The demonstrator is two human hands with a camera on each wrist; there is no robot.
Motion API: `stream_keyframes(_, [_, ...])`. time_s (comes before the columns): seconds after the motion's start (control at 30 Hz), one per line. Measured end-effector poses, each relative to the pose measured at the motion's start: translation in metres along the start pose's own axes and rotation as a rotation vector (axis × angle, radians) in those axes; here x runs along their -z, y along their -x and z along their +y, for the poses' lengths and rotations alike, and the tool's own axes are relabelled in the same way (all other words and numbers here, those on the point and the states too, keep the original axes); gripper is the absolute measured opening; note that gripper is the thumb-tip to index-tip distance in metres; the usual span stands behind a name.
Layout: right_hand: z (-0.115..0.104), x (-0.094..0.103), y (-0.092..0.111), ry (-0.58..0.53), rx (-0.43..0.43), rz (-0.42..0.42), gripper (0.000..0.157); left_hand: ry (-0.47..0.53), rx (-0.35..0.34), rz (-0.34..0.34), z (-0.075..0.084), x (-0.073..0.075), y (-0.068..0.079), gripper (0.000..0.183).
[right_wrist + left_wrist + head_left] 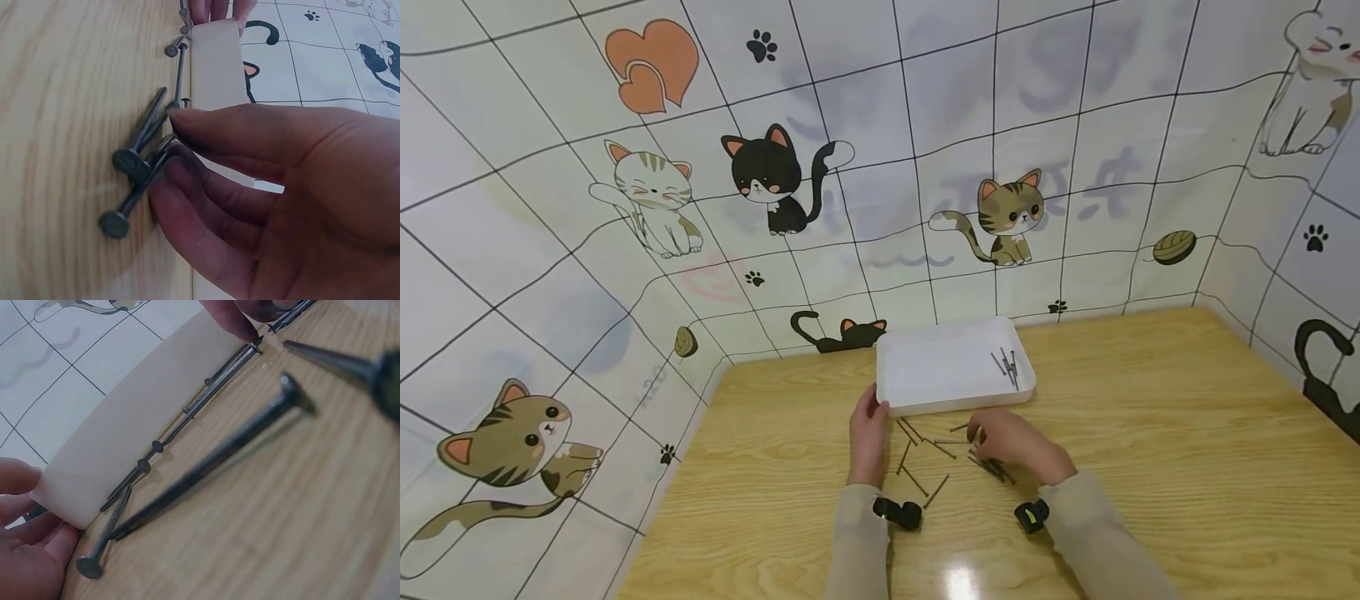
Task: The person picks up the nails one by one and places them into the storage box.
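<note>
A white shallow tray (940, 371) stands at the back of the table, several nails (1009, 367) lying inside at its right. My left hand (868, 433) grips the tray's front left corner, thumb up by the rim and fingers lower, as the left wrist view shows. Loose steel nails (913, 481) are scattered in front of the tray. Among the right-hand cluster of nails (131, 161), my right hand (1011, 437) has thumb and fingers curled in a pinch at a nail (180, 75). Its fingers partly hide the nails there.
The wood-grain table (1150, 467) extends to both sides of the tray. Behind it hangs a white sheet (910, 192) with cat prints and grid lines, close to the tray's back edge. A dark band with a small device (898, 512) sits on each wrist.
</note>
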State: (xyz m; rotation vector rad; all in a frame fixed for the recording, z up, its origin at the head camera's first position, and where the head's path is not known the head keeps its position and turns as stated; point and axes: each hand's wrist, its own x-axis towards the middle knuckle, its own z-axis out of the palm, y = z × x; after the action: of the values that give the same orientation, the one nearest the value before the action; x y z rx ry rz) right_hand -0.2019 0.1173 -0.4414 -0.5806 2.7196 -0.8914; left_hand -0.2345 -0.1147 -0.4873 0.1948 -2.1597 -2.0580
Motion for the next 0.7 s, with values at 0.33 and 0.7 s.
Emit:
stream_keyframes(0.33, [-0.007,-0.003,-0.001,0.032,-0.012,0.023,0.016,-0.008,-0.016,0.004,0.001,0.000,-0.001,0.044])
stream_keyframes(0.7, [-0.012,-0.004,0.003,0.040,-0.035,0.006,0.013,0.009,-0.008,0.001,0.000,0.000,0.001,0.045])
